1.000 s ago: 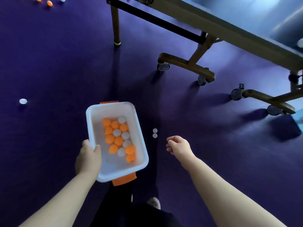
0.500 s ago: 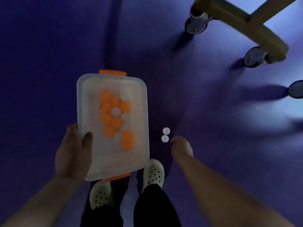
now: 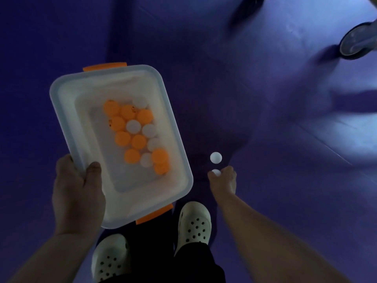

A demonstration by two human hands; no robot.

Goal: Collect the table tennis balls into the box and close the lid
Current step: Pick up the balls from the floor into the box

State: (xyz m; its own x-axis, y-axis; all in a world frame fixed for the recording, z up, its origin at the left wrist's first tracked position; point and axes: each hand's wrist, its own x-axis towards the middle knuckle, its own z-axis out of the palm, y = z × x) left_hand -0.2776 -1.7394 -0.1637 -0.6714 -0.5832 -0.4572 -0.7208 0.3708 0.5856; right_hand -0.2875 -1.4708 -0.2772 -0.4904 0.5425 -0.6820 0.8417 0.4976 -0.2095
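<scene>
Purple matte floor (image 3: 265, 99) fills the view, dim overall, brighter toward the upper right. Nearest the camera: two pale perforated clog shoes (image 3: 193, 221) planted on the floor below dark trouser legs. Left hand (image 3: 78, 193) is clamped on the near-left corner of the translucent white rectangular plastic box with orange end latches (image 3: 67, 111), thumb over the rim, fingers hidden beneath; box is held off the floor, lid absent from view, interior open. Inside, clustered toward the right wall: orange and white table tennis balls (image 3: 136, 135), roughly a dozen or more, exact count uncertain since some overlap. Right hand (image 3: 223, 179) is reached down beside the box, fingertips curled about a white table tennis ball on the floor (image 3: 216, 172); contact appears made, but whether the ball is actually lifted I cannot tell. Just beyond it, touching or nearly so, sits a second white table tennis ball (image 3: 215, 157), untouched. Farther off, upper right, a grey caster wheel (image 3: 355, 41) of some rolling frame. Progress judgement: collection partly done, box well stocked; at least these two floor balls remain to go in, others may lie out of view. Lid closing not yet begun, and the lid must first be located.
</scene>
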